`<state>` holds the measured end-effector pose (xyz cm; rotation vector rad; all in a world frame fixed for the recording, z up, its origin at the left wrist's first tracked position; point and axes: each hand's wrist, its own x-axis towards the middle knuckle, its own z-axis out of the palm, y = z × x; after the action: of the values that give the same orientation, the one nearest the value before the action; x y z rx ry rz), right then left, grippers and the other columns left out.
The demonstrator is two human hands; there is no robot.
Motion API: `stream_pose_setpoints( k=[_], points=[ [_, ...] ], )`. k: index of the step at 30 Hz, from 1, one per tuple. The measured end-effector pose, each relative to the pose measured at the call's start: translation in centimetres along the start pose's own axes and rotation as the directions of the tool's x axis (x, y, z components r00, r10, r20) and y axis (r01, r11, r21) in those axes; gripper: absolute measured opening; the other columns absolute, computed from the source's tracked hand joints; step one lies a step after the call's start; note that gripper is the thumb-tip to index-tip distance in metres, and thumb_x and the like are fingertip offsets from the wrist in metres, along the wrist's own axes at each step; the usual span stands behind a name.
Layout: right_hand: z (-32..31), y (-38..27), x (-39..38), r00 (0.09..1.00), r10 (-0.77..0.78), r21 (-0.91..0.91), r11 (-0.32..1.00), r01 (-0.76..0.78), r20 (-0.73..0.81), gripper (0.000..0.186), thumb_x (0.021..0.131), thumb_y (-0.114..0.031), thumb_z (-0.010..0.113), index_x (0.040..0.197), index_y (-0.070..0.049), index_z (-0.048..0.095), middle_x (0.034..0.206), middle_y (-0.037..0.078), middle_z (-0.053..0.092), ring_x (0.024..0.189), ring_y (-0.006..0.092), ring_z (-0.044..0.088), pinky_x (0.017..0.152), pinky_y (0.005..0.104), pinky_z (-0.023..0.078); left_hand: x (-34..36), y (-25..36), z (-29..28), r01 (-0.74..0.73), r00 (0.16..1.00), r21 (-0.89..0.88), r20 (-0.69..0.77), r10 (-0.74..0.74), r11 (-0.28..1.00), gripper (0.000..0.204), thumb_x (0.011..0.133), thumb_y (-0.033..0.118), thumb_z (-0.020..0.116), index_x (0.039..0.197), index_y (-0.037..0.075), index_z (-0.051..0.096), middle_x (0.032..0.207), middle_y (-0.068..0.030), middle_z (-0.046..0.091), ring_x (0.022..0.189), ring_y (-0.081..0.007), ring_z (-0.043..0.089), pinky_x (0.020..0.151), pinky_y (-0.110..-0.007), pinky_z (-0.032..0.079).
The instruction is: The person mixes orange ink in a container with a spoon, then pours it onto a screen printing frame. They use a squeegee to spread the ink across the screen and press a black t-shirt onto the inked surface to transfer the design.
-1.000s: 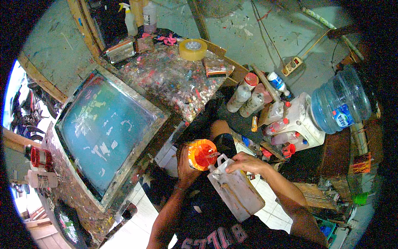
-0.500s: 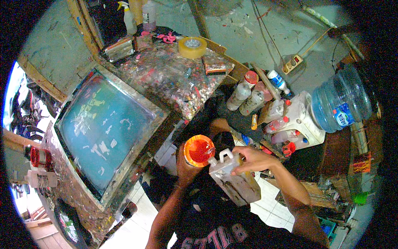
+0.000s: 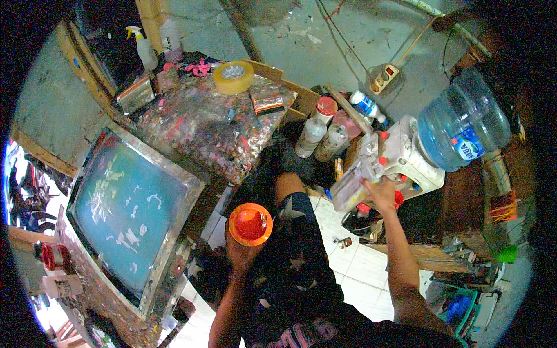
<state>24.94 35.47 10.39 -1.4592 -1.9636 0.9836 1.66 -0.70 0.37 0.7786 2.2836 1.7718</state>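
My left hand (image 3: 239, 253) is wrapped round an orange cup (image 3: 268, 227) with red-orange stuff inside, held above my lap. Out to the right, my right hand (image 3: 380, 196) grips a cloudy, stained plastic jerrycan (image 3: 350, 188), which looks tilted and slightly smeared by motion. The jerrycan is beside the bottles with red caps and the white plastic stand; whether it touches anything there, I cannot tell. Part of its handle is hidden by my fingers.
A framed screen with a blue-green mesh (image 3: 130, 209) lies at left. Behind it, a paint-crusted table (image 3: 197, 124) carries a tape roll (image 3: 233, 77). At right are a large blue water bottle (image 3: 464, 122) on its white stand (image 3: 426, 168), smaller bottles (image 3: 311, 138) and a power strip (image 3: 384, 78).
The jerrycan has gone from beside the cup's rim to the bottles at the right, carried by my right hand. My left hand still holds the cup, now slightly lower and further left.
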Motion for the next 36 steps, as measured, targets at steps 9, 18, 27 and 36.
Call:
stream_pose_setpoints(
  k=[9, 18, 27, 36],
  points=[
    [10.3, 5.9, 10.8, 0.897, -0.081, -0.355, 0.931, -0.087, -0.434, 0.077, 0.066, -0.045, 0.089, 0.114, 0.008, 0.060, 0.107, 0.022, 0.068, 0.094, 0.0402, 0.067, 0.086, 0.0462, 0.053, -0.4, 0.3, -1.3, 0.066, 0.987, 0.117, 0.139, -0.082, 0.991, 0.095, 0.057, 0.028, 0.095, 0.136, 0.007, 0.047, 0.130, -0.0137, 0.058, 0.120, -0.0306, 0.059, 0.103, -0.043, 0.047],
    [13.1, 11.1, 15.7, 0.955, 0.084, -0.451, 0.867, -0.210, -0.285, 0.092, 0.067, -0.053, 0.087, 0.120, 0.013, 0.049, 0.112, 0.028, 0.065, 0.100, 0.0440, 0.067, 0.088, 0.0489, 0.055, -0.5, 0.5, -0.9, 0.084, 0.987, -0.140, 0.146, -0.063, 0.987, 0.087, 0.063, 0.031, 0.093, 0.133, 0.006, 0.048, 0.131, -0.0136, 0.058, 0.120, -0.0304, 0.059, 0.104, -0.043, 0.046],
    [11.0, 1.5, -1.0, 0.971, -0.173, 0.168, 0.975, 0.146, 0.164, 0.030, 0.085, -0.019, 0.075, 0.106, -0.002, 0.063, 0.085, 0.013, 0.071, 0.072, 0.0188, 0.066, 0.064, 0.0364, 0.053, -1.1, -2.1, 0.0, 0.231, 0.956, -0.289, 0.243, -0.162, 0.929, 0.098, 0.066, 0.034, 0.092, 0.143, 0.005, 0.038, 0.135, -0.0169, 0.054, 0.124, -0.0326, 0.056, 0.105, -0.045, 0.045],
    [10.8, -15.0, -15.2, 0.569, -0.157, -0.261, 0.770, 0.582, 0.807, 0.039, 0.094, -0.036, 0.064, 0.114, -0.004, 0.057, 0.088, 0.019, 0.070, 0.089, 0.0403, 0.068, 0.079, 0.0534, 0.054, 0.1, 0.2, -0.3, -0.192, 0.933, 0.119, 0.330, 0.144, 0.974, 0.102, 0.060, 0.029, 0.093, 0.143, 0.005, 0.038, 0.137, -0.0190, 0.052, 0.128, -0.0406, 0.049, 0.109, -0.048, 0.040]
  ],
)
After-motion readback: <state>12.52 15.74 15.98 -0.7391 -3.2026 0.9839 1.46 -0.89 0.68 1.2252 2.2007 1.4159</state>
